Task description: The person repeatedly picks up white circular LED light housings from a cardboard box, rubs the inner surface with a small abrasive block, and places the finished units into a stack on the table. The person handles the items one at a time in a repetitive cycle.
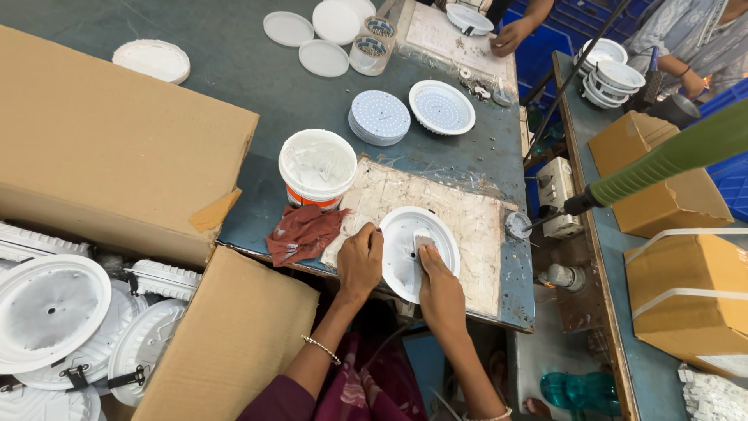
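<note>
The right hand point(441, 290) is pinching a small white pad point(423, 238) against the inside of the round white lamp housing point(405, 242), which is lying on the pale work board point(467, 226). The left hand point(360, 261) is pressing flat, fingers curled, on the housing's left rim. Just left of the housing a reddish rag point(304, 232) is lying, and beyond it a white tub point(317, 168) is holding white paste (orange band at its base). Farther left, a brown carton point(101, 148) is standing open over stacked white housings point(54, 312).

Lamp assembly workshop: stained workbench point(483, 156), cartons point(117, 148), stacked housings point(54, 312).
</note>
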